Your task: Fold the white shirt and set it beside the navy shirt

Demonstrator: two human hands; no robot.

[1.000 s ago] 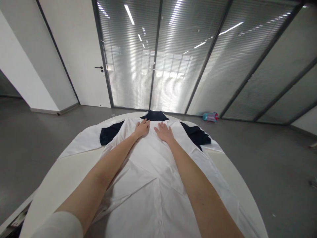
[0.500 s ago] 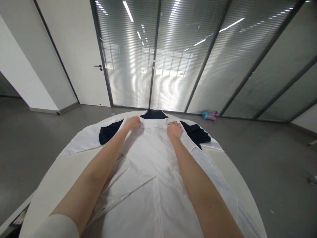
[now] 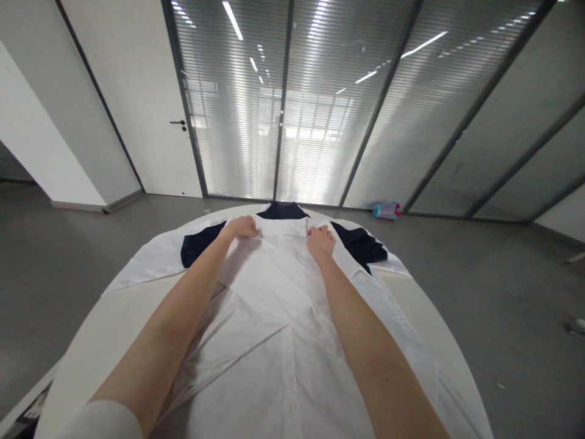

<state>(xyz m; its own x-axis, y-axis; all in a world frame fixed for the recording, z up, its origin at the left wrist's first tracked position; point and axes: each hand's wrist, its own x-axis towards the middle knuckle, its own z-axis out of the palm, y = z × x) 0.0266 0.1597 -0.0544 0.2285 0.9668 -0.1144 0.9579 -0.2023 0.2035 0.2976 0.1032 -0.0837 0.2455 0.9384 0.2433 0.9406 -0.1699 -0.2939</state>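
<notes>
White shirt [image 3: 274,317]: left hand [image 3: 238,227] and right hand [image 3: 320,239], flat 1 s ago, now pinch its far edge; lifting imminent, likely.

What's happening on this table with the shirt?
A person is leaning over a round white table with a white shirt spread flat on it. Both arms reach to the far end, where the left hand and right hand each grip the shirt's far edge, fingers curled around the fabric. A dark garment lies underneath, showing at either side and beyond the hands. A small bottle lies on the floor by the glass wall.
</notes>
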